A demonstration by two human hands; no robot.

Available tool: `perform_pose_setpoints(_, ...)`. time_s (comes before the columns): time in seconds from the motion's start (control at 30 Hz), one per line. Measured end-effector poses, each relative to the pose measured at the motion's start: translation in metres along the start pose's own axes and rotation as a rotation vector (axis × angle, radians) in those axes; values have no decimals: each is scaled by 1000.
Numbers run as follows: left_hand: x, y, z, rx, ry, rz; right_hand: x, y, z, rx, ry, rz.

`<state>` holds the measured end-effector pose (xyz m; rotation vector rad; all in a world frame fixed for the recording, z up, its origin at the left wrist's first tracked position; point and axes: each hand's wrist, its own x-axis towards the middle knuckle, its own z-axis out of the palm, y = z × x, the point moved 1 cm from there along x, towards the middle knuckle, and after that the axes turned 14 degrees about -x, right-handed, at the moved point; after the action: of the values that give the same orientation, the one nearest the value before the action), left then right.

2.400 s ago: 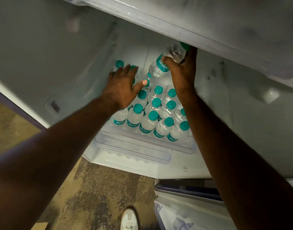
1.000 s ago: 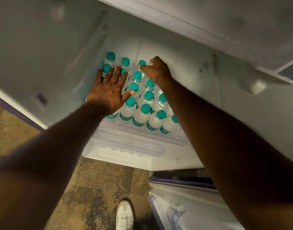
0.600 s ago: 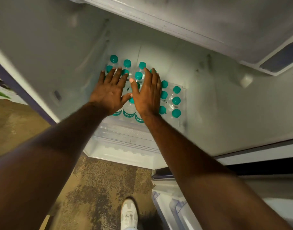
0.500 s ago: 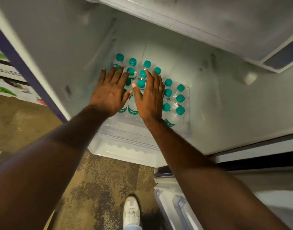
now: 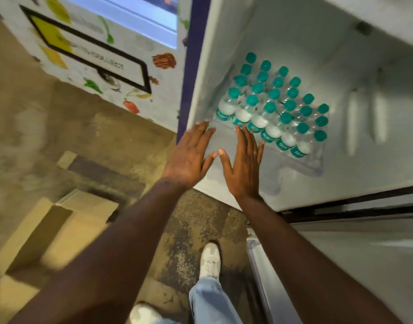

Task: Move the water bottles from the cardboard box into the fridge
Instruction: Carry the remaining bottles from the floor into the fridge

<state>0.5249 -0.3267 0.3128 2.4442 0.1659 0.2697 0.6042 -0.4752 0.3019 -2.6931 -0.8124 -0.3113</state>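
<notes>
The front-row bottles (image 5: 272, 134) at about 1 o'clock carry teal label bands with white "Bisleri" script (partly cut off by the angle). The printed panel (image 5: 112, 64) at 11 o'clock bears lettering too blurred to read.

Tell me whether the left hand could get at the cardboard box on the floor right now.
Probably yes. The left hand is open and holds nothing, and the cardboard box sits open on the floor below and to its left with nothing between them, though the person would likely need to bend down.
</notes>
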Motion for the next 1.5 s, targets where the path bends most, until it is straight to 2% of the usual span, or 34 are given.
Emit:
perform_pose_setpoints(0.23, -109, -45, 8, -18, 37, -274, -66, -56, 39, 27, -160, -73)
perform_pose_setpoints(0.37, -172, -72, 10, -36, 101, -463, -95, -98, 64, 48, -261, -173)
perform_pose_setpoints(0.73, -300, -132, 16, -97, 322, -817, -172, -199, 133, 118, -490, -523)
perform_pose_setpoints(1.1, -450, -176, 42, -120, 555, -1166, -265, -295, 198, 128, -743, -960)
perform_pose_setpoints(1.27, -507, -194, 71, -165, 692, -1300, -311, -327, 239, 93, -801, -1163)
perform_pose_setpoints(1.5, -594, -223, 110, -153, 867, -1458, -386, -371, 295, 87, -867, -1320)
